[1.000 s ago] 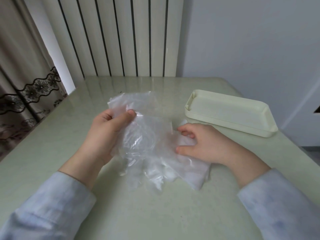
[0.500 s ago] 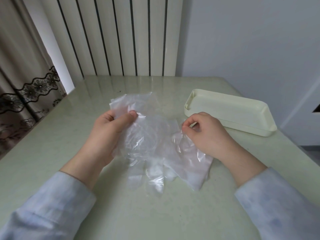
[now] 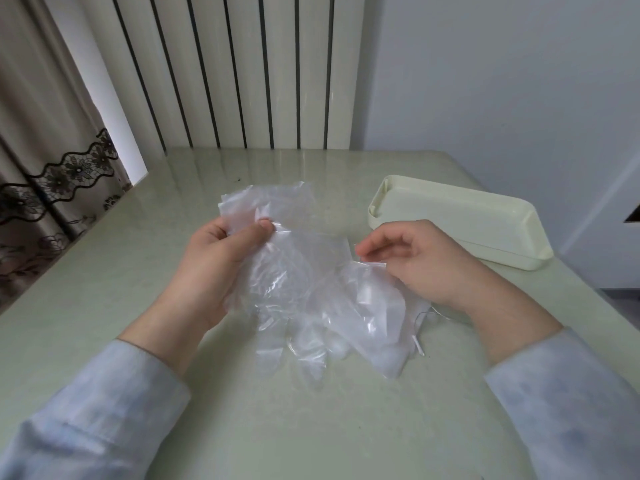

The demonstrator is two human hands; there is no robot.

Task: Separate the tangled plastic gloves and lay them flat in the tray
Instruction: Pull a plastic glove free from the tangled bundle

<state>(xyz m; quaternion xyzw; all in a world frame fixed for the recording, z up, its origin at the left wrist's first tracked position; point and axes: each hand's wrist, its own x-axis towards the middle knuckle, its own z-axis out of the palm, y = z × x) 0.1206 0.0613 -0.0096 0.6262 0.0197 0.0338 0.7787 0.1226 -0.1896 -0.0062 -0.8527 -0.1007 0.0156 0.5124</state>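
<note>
From the head view, my left hand [image 3: 221, 258] holds the gloves [image 3: 304, 289] just above the table [image 3: 166, 209]. Thumb and forefinger are pressed together on a crumpled cuff, which fans out beyond my fingertips, and the other fingers are curled behind the film. My right hand [image 3: 415, 261] is curled too. Its thumb and forefinger appear to pinch the top edge of another glove, though the clear plastic makes that contact hard to confirm. The clump hangs between my two pinches and sags toward me, with the glove fingers trailing on the table below my wrists. The layers overlap in the middle, and I cannot tell where one glove ends and the next begins. The tray [image 3: 502, 259] sits just beyond my right knuckles with nothing in it, so no glove is laid yet. I judge the step in hand to be peeling the two apart. To do it well I should hold both pinches at the cuffs and draw my hands apart slowly and sideways, letting the film slide rather than stretch. If it clings, a light shake should help. A hard tug could tear it or drag the whole clump along.
</note>
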